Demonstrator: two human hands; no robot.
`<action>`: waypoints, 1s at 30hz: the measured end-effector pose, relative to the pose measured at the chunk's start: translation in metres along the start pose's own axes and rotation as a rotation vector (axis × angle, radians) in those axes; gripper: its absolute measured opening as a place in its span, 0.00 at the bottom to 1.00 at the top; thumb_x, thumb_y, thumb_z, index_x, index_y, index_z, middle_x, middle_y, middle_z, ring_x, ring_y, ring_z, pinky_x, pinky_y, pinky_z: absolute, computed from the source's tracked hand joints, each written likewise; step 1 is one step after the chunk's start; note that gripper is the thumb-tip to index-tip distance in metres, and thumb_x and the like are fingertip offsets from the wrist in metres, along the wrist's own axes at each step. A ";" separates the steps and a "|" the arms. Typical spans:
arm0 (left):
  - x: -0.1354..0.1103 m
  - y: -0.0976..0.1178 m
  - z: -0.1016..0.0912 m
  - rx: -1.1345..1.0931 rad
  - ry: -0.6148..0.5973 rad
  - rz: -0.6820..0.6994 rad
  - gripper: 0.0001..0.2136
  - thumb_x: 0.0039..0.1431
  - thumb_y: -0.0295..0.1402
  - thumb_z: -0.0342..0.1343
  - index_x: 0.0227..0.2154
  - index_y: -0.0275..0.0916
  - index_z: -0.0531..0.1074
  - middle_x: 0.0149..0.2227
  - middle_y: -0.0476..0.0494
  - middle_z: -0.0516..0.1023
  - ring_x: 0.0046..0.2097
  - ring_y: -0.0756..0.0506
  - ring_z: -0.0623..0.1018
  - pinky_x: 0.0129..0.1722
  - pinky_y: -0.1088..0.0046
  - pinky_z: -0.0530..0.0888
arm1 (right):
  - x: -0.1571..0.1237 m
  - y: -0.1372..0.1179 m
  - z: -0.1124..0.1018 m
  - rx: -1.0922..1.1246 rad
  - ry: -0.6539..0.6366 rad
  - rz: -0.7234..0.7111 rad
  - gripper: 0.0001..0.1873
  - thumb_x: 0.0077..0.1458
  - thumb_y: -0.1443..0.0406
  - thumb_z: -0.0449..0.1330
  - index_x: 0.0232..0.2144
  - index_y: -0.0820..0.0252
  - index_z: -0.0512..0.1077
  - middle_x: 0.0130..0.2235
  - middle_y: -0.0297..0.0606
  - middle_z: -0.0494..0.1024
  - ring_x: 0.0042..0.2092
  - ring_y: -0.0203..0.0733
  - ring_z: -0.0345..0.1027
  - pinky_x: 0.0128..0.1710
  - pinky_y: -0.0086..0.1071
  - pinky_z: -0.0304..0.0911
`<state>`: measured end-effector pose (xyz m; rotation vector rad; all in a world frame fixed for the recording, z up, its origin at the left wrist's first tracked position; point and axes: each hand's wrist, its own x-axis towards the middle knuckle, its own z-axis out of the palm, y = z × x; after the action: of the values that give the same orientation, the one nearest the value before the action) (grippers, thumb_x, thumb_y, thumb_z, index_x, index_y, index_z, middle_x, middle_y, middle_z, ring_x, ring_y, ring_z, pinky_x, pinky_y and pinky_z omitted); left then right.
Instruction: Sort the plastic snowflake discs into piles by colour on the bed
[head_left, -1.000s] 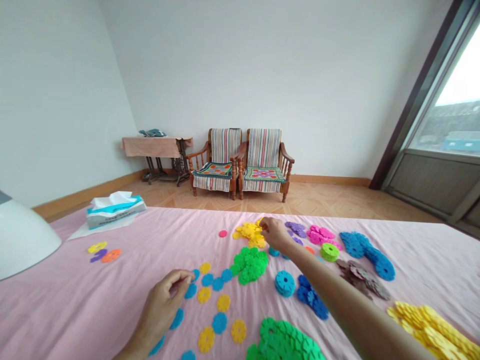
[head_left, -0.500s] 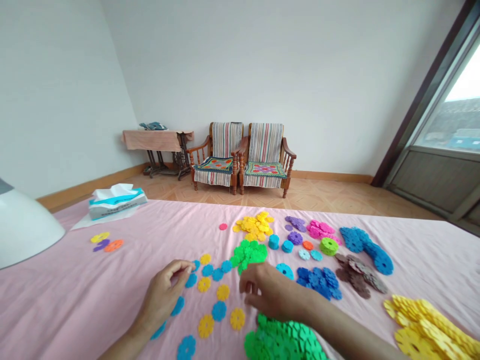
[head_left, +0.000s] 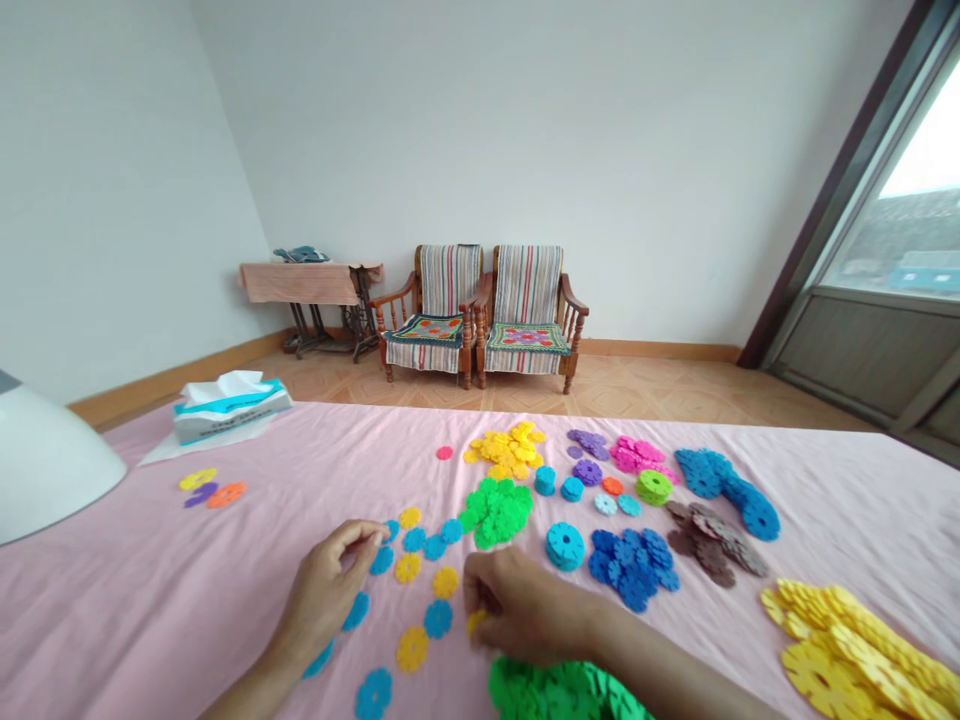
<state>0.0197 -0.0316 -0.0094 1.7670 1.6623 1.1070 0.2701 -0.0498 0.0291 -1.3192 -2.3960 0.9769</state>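
Note:
My left hand [head_left: 330,585] is closed in a pinch, its thumb and forefinger tips at the edge of a small blue flower-shaped disc [head_left: 392,530]; whether they hold it is unclear. Slightly blurred, my right hand [head_left: 517,605] curls its fingers and thumb around a yellow flower-shaped disc [head_left: 477,622], mostly hidden by them. Between the hands, blue discs [head_left: 438,619] and yellow discs [head_left: 412,649] lie flat and separate on the pink cloth [head_left: 247,590]. A pile of green discs [head_left: 570,692] sits partly under my right forearm.
Further green discs [head_left: 497,512] and yellow discs [head_left: 506,450] are heaped beyond my right hand. Dark blue [head_left: 634,568], brown [head_left: 716,543] and large yellow discs [head_left: 862,655] lie to the right. A tissue pack [head_left: 231,408] and a white rounded object [head_left: 52,465] are at left.
My right hand has come down and slightly left onto the yellow disc, covering most of it and uncovering the light blue stack. My left hand stays in place.

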 end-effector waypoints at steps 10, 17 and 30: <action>0.000 0.000 -0.001 -0.009 -0.001 0.008 0.18 0.53 0.49 0.52 0.30 0.39 0.76 0.33 0.44 0.80 0.38 0.42 0.78 0.41 0.69 0.74 | 0.058 0.056 -0.055 -0.170 0.433 0.251 0.10 0.60 0.62 0.56 0.40 0.63 0.70 0.40 0.37 0.74 0.39 0.38 0.69 0.39 0.37 0.66; 0.000 -0.002 -0.001 -0.003 0.012 0.023 0.18 0.53 0.50 0.52 0.30 0.39 0.76 0.33 0.43 0.81 0.38 0.42 0.78 0.40 0.70 0.74 | 0.079 0.072 -0.068 -0.189 0.476 0.296 0.15 0.60 0.61 0.56 0.47 0.62 0.68 0.47 0.40 0.72 0.44 0.41 0.70 0.43 0.41 0.68; 0.001 -0.001 0.000 -0.025 0.015 0.013 0.19 0.52 0.50 0.53 0.29 0.39 0.76 0.34 0.43 0.81 0.38 0.41 0.78 0.41 0.69 0.74 | 0.068 0.061 -0.066 -0.397 0.245 0.231 0.15 0.60 0.60 0.56 0.47 0.62 0.68 0.47 0.40 0.73 0.44 0.42 0.70 0.43 0.42 0.67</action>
<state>0.0186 -0.0307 -0.0100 1.7608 1.6411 1.1441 0.3049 0.0575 0.0315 -1.7668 -2.3572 0.3608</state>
